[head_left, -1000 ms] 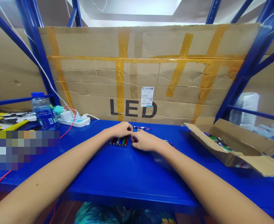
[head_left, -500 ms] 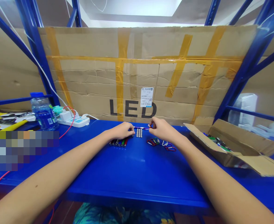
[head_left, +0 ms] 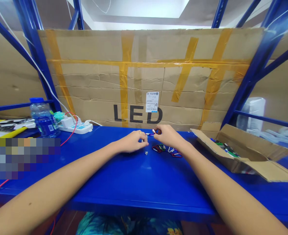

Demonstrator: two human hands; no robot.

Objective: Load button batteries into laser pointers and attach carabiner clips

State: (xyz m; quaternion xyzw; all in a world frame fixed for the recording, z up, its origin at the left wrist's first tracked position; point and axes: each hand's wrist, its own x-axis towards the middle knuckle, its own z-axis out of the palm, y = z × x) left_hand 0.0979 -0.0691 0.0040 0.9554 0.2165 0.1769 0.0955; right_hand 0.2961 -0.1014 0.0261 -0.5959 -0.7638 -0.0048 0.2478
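My left hand (head_left: 135,142) is curled low over the table, thumb and fingertips drawn together beside the small silver discs. What it pinches is too small to make out. A few of these discs (head_left: 146,153) show just in front of it; others are covered by the hand. My right hand (head_left: 167,134) pinches a small silver-and-red piece (head_left: 154,131) between thumb and finger. Between the hands, a thin purple-blue metal tube (head_left: 150,134) lies on the table. Several coloured carabiners (head_left: 161,148) are in a row below my right hand.
An open cardboard box (head_left: 242,163) with coloured tubes stands at the right. On the left are a blue-capped bottle (head_left: 44,119), a white power strip (head_left: 81,128) and a red cable (head_left: 69,135). A large cardboard sheet (head_left: 97,85) backs the blue table (head_left: 144,186).
My left hand has moved right and slightly nearer, over the silver discs, hiding most of them and the row of coloured tubes. My right hand has lifted a small piece away from the tube's end.
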